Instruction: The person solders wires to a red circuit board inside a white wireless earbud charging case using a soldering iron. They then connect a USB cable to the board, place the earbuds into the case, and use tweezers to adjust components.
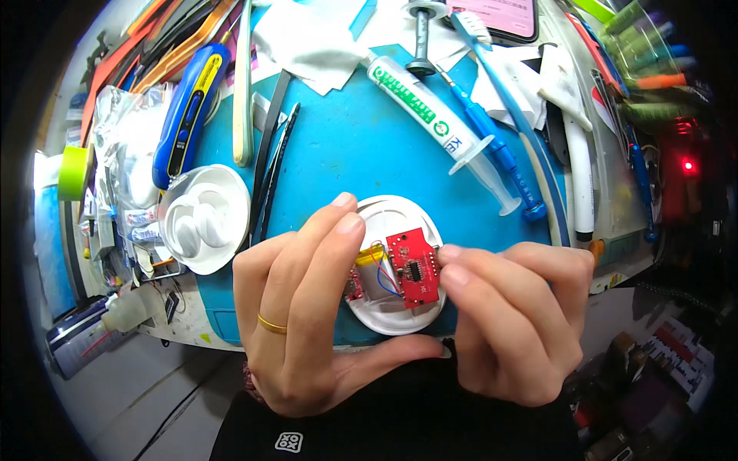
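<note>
A red circuit board (416,286) with a black chip sits tilted over a white round plastic case (400,321). Thin red and blue wires run from it to the left, near a yellow-wrapped part (369,257) inside the case. My left hand (304,315), a ring on one finger, grips the case between the fingertips at its upper left and the thumb along its lower edge. Thumb and forefinger of my right hand (519,319) pinch the board's right edge; the other fingers are curled. Another red board (354,287) shows partly beside my left fingers.
A white round shell (205,219) with moulded recesses lies to the left, below a blue-and-yellow electric screwdriver (191,115). Black tweezers (278,165), a labelled syringe (419,107), a blue screwdriver (488,127) and a toothbrush (511,100) lie on the blue mat (330,154).
</note>
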`<action>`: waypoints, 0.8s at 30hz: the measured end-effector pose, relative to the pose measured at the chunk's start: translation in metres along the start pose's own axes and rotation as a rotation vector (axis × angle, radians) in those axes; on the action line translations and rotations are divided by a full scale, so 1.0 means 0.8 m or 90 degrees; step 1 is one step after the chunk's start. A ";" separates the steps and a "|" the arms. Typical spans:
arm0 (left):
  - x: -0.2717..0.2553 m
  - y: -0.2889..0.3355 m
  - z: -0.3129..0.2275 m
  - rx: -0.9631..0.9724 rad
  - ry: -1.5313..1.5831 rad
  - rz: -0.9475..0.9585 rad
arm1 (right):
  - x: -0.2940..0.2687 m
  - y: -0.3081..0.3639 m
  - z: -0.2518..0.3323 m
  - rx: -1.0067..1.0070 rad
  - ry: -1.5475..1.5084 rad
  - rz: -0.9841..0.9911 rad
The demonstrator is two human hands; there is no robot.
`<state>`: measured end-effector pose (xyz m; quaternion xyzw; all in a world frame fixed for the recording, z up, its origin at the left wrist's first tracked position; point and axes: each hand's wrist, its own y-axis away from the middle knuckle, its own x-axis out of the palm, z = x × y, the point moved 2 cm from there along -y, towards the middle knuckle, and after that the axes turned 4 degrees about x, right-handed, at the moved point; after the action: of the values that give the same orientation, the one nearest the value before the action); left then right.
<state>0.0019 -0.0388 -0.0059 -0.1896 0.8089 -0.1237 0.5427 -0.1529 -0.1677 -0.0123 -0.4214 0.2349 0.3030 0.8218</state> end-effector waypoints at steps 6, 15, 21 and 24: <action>-0.014 0.002 0.008 -0.049 0.052 0.064 | 0.004 -0.002 0.002 0.009 0.023 0.034; -0.008 0.007 0.010 -0.022 0.069 -0.038 | -0.009 -0.005 0.004 -0.011 0.014 0.119; -0.006 0.010 0.013 -0.014 0.096 -0.079 | -0.008 -0.007 0.003 -0.055 0.019 0.137; -0.006 0.011 0.012 -0.013 0.100 -0.089 | -0.006 -0.007 -0.001 -0.065 0.016 0.111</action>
<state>0.0109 -0.0292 -0.0094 -0.2412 0.8350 -0.1674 0.4653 -0.1524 -0.1718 -0.0068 -0.4448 0.2650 0.3794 0.7668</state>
